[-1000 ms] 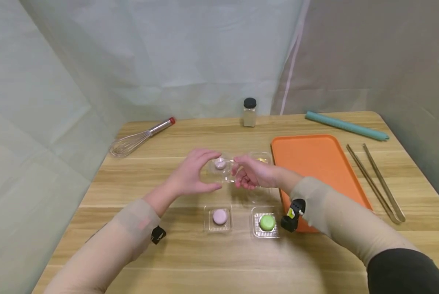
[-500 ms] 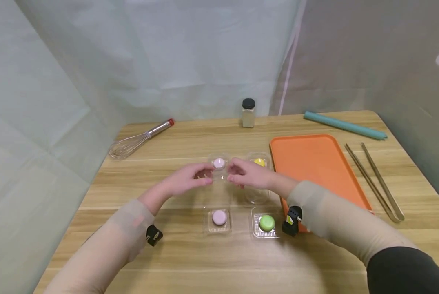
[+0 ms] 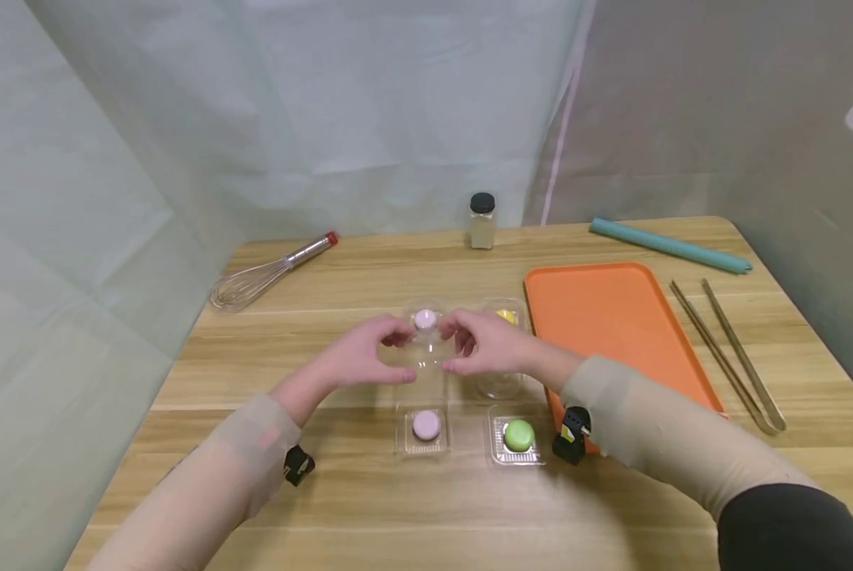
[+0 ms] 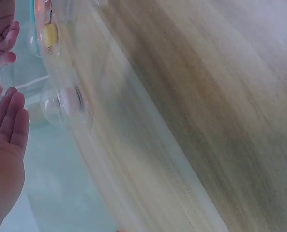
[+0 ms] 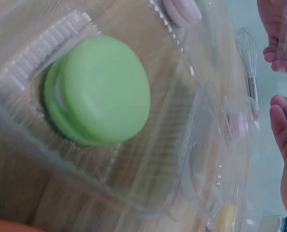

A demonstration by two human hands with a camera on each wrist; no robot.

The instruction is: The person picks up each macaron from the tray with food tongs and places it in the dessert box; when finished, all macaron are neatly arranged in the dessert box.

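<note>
My left hand point(image 3: 358, 353) and right hand point(image 3: 492, 341) face each other over the table, thumbs and fingers curved round opposite sides of a clear plastic lid point(image 3: 427, 361). Its outline is faint. Behind it a pink macaron point(image 3: 425, 319) sits in a clear container, with a dome above it in the left wrist view. A yellow macaron point(image 3: 506, 316) in another container is partly hidden by my right hand. Closer to me, a second pink macaron point(image 3: 426, 426) and a green macaron point(image 5: 99, 92) rest in open clear trays.
Another clear lid point(image 3: 499, 386) lies below my right hand. An orange tray point(image 3: 598, 293) is to the right, with metal tongs point(image 3: 740, 349) beside it. A teal roll point(image 3: 672, 246), a black-capped jar point(image 3: 482, 222) and a whisk point(image 3: 273, 274) line the back.
Both hands have turned the clear plastic piece and drawn it slightly towards me. My left hand has shifted a little left. The macarons stay where they were.
</note>
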